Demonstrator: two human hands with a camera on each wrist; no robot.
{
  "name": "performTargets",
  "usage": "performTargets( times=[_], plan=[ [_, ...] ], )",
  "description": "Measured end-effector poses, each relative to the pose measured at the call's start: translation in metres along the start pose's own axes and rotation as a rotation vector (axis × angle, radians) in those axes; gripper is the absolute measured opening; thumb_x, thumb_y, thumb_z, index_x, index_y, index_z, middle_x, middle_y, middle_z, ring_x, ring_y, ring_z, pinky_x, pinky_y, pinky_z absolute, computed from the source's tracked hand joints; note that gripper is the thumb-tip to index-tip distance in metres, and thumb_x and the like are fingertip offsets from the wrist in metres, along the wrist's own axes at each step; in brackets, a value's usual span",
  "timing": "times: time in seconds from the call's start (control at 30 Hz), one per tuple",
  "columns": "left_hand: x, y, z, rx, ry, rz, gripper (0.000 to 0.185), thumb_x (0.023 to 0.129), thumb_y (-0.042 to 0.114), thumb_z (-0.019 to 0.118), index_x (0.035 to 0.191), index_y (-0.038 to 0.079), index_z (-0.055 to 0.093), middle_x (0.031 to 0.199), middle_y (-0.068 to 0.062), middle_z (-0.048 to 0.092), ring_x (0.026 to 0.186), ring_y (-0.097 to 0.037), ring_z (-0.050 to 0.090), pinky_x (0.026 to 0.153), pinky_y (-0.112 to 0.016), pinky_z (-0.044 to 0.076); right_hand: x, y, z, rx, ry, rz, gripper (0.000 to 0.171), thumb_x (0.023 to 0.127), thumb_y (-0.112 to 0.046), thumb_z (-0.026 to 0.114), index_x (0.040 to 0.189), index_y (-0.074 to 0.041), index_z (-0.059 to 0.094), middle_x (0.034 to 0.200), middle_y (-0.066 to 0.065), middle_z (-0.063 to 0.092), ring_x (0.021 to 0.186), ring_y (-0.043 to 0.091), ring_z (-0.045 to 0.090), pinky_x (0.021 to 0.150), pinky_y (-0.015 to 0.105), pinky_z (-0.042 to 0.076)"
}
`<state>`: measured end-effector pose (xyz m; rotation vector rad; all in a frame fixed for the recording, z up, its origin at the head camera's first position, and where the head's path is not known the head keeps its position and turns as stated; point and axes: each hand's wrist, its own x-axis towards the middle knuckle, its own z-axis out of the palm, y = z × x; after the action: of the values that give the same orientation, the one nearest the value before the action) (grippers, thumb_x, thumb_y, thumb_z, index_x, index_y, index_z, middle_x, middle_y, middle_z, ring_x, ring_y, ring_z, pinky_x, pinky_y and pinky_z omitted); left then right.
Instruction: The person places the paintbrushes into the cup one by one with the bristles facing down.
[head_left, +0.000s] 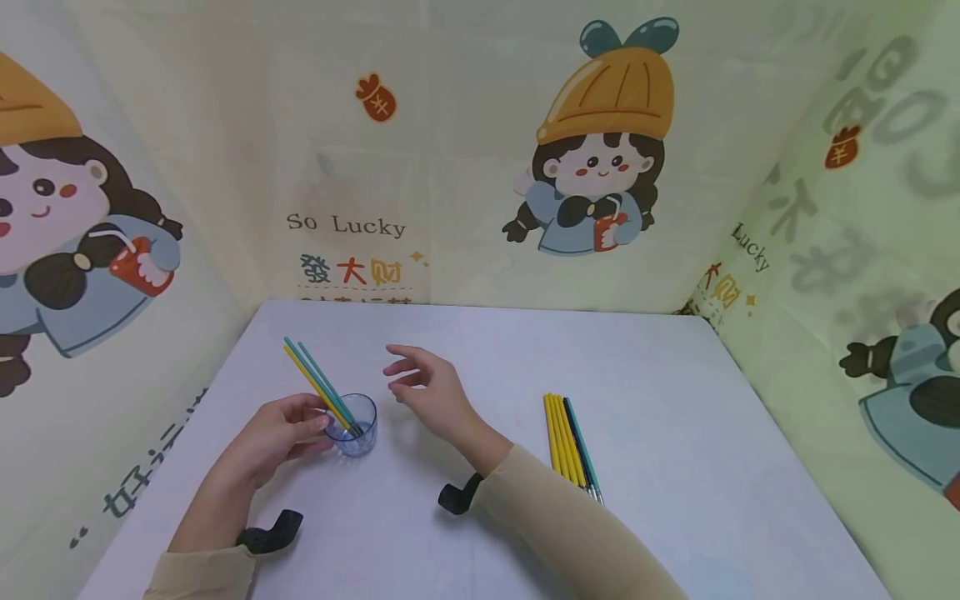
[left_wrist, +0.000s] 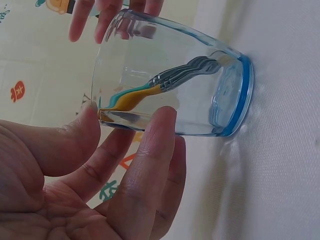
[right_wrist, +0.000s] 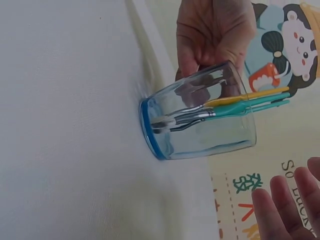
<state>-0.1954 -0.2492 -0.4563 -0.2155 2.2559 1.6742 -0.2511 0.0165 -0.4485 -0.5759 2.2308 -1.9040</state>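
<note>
Near the left of the table, a clear blue-tinted glass cup (head_left: 358, 447) stands upright, with a yellow paintbrush (right_wrist: 270, 93) and two teal paintbrushes (head_left: 315, 367) leaning in it, bristles down. My left hand (head_left: 288, 429) holds the cup by its left side, thumb at the rim and fingers against the wall, as the left wrist view shows. To the right of the cup and apart from it, my right hand (head_left: 435, 392) hovers with nothing in its loosely bent fingers. Several more paintbrushes (head_left: 564, 437) lie side by side right of the right forearm, yellow ones beside a dark one and a teal one.
A white cloth (head_left: 675, 433) covers the table. Printed fabric (head_left: 465, 150) with cartoon figures and lettering stands behind it and along both sides. The right sleeve (head_left: 577, 525) passes close to the lower ends of the lying brushes. Black straps (head_left: 272, 533) sit on both wrists.
</note>
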Motion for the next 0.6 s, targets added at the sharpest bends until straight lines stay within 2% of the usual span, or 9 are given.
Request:
performTargets(
  times=[0.33, 0.6],
  plan=[
    [-0.003, 0.002, 0.0, -0.004, 0.003, 0.008, 0.045, 0.106, 0.012, 0.068, 0.145, -0.006, 0.056, 0.118, -0.019, 0.073, 0.098, -0.015, 0.077, 0.085, -0.032, 0.069, -0.009, -0.002, -0.017, 0.035, 0.023, 0.018, 0.06, 0.098, -0.001, 0.072, 0.148, -0.034, 0.064, 0.128, 0.012, 0.075, 0.104, 0.02, 0.077, 0.087, 0.034, 0.069],
    [-0.003, 0.002, 0.001, 0.0, 0.008, 0.001, 0.045, 0.106, 0.012, 0.068, 0.146, -0.006, 0.057, 0.118, -0.018, 0.072, 0.098, -0.015, 0.076, 0.085, -0.032, 0.069, -0.021, -0.004, -0.031, 0.046, 0.035, 0.029, 0.058, 0.099, -0.004, 0.074, 0.148, -0.033, 0.064, 0.128, 0.012, 0.075, 0.112, 0.04, 0.075, 0.087, 0.035, 0.069]
  ],
)
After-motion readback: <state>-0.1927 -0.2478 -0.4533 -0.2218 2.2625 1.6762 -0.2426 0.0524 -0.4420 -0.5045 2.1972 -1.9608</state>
